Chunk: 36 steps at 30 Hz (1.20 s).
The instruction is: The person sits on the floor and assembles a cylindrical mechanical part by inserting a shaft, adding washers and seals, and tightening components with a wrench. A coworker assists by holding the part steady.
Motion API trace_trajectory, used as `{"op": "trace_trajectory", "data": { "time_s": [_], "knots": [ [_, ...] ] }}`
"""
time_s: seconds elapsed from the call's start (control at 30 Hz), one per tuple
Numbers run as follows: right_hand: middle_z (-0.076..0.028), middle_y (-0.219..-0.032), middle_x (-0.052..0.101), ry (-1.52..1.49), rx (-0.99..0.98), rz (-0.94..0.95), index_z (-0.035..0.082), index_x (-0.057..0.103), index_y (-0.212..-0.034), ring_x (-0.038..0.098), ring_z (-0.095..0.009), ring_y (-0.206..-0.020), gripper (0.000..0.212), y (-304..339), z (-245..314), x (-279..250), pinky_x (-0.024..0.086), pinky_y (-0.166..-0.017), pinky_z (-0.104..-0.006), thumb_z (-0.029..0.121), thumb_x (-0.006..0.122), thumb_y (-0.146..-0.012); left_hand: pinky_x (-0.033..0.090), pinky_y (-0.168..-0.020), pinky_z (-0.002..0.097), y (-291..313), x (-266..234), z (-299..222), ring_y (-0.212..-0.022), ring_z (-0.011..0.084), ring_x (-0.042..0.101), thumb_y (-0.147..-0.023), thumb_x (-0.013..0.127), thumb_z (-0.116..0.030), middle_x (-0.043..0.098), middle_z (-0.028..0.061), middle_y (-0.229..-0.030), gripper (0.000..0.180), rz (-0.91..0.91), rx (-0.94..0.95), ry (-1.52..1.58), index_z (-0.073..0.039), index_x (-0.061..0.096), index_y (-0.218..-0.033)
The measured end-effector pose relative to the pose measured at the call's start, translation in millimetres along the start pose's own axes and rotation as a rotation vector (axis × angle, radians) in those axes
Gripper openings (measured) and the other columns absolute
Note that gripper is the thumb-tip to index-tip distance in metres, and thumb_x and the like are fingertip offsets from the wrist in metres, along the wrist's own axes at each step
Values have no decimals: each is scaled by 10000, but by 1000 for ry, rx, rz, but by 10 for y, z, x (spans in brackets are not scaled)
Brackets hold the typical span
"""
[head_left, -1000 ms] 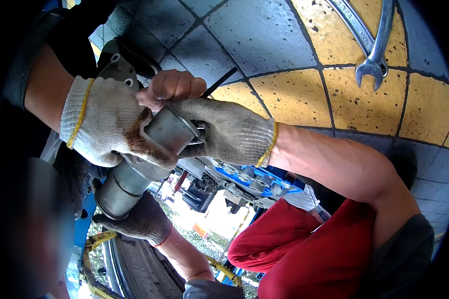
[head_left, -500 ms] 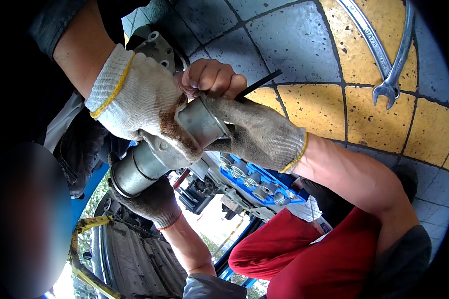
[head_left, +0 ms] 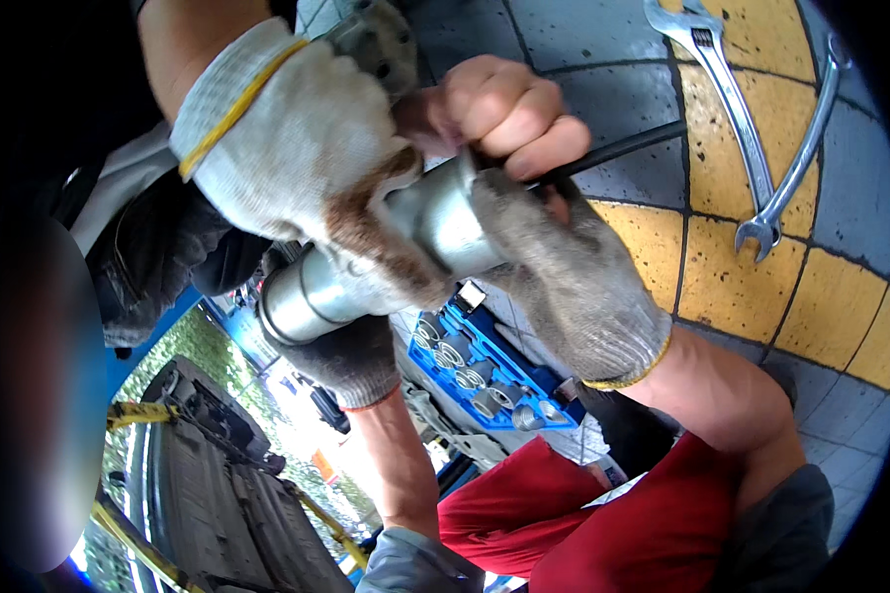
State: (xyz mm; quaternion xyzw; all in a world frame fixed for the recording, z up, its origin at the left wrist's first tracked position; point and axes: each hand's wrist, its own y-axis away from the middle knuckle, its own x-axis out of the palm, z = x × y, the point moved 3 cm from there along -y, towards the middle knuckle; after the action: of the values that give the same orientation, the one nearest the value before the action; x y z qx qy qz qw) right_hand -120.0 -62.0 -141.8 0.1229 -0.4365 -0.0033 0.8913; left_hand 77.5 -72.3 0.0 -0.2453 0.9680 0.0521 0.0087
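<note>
My left hand (head_left: 351, 356), in a dark grey knit glove with an orange cuff, is wrapped under the lower-left end of a silver metal cylinder (head_left: 297, 296). The grey-gloved right hand (head_left: 564, 277), with a yellow cuff, is closed round the cylinder's upper-right end. A co-worker's hand in a stained white glove (head_left: 297, 178) covers the cylinder's middle. Beside my right hand is another person's bare fist (head_left: 514, 114). A black rod (head_left: 628, 148) sticks out rightward between fist and glove; whose fingers hold it is hidden.
A blue case (head_left: 455, 381) of round metal sleeves lies beyond the hands. An adjustable wrench (head_left: 737, 109) and an open-end wrench (head_left: 801, 158) cross on the tiled floor (head_left: 722, 267). A drilled metal bracket (head_left: 381, 49) shows at the top, a vehicle underside (head_left: 198, 474) lower left.
The cylinder and all the hands have shifted right in the picture. The rod's free end has swung to the right and upward, with more of it showing. My grip stays the same.
</note>
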Motion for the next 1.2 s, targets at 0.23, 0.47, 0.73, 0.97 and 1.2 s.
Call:
{"op": "trace_trajectory", "data": {
  "time_s": [0.23, 0.47, 0.73, 0.97, 1.2],
  "knots": [
    [-124, -1343, 595, -460, 130, -160, -4, 503, -1431, 591, -213, -1230, 569, -93, 204, -17, 520, -1017, -358, -68, 729, -913, 514, -1083, 520, 53, 290, 429, -1260, 307, 638, -1027, 479, -518, 627, 132, -1385, 656, -120, -90, 289, -145, 425, -1564],
    [-86, -1456, 562, -523, 177, -175, 42, 462, -1523, 528, -222, -1339, 517, -111, 419, -137, 394, -1162, -418, 323, 532, -1095, 577, -1032, 445, 82, 543, 828, -1202, 272, 667, -1073, 458, -332, 645, 153, -1318, 501, -78, -120, 303, -30, 460, -1473],
    [-87, -1481, 547, -24, -23, -177, 57, 474, -1519, 522, -232, -1360, 492, -62, 595, -471, 406, -1160, -428, 320, 500, -1105, 558, -1020, 405, 293, 798, 1190, -1151, 227, 661, -901, 719, -134, 627, 121, -1292, 653, 35, 38, -27, 18, 424, -1463],
    [-157, -1457, 574, 586, -290, -124, 6, 505, -1474, 577, -294, -1325, 551, -30, 607, -814, 470, -1118, -429, 76, 695, -962, 552, -1035, 426, 457, 797, 1490, -1194, 229, 644, -909, 714, -112, 607, 125, -1334, 673, -81, -282, 564, 14, 393, -1488],
    [-221, -1431, 596, 527, -170, -178, -49, 509, -1447, 594, -351, -1322, 693, -100, 539, -742, 489, -1112, -415, -111, 770, -808, 552, -1047, 450, 504, 613, 1678, -1218, 256, 631, -1015, 578, -212, 573, 135, -1368, 514, -59, -3, -42, -6, 407, -1454]
  ]
}}
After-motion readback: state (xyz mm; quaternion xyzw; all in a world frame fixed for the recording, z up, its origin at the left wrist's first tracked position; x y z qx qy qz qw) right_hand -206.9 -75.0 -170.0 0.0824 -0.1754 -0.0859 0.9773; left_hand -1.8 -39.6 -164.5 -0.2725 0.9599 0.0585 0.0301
